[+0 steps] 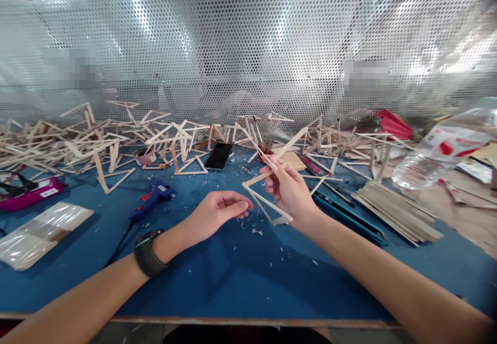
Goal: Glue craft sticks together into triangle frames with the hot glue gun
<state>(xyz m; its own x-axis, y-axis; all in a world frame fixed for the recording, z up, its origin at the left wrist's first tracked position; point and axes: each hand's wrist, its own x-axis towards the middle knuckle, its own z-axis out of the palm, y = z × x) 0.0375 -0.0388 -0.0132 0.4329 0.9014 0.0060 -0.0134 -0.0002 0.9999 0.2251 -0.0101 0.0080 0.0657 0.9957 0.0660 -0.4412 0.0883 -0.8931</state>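
My right hand (289, 191) is closed on a frame of thin wooden sticks (267, 179), held above the blue table. Several stick ends stick out past its fingers, and an angular part of the frame hangs to the left. Just left of that frame is my left hand (219, 212), its fingers curled and thumb drawn in. Its fingertips are close to the frame's edge; whether they touch it or pinch something small I cannot tell. A dark watch (149, 253) is on the left wrist. To its left a blue glue gun (155, 196) lies on the table.
Joined wooden stick shapes (77, 137) are heaped along the back, before a perforated metal screen (248, 48). A black phone (218, 156) lies mid-back. Loose flat sticks (392, 212), a teal tool (349, 219) and a plastic bottle (438, 147) are right; a magenta power strip (33, 194) and wrapped pack (42, 232) left.
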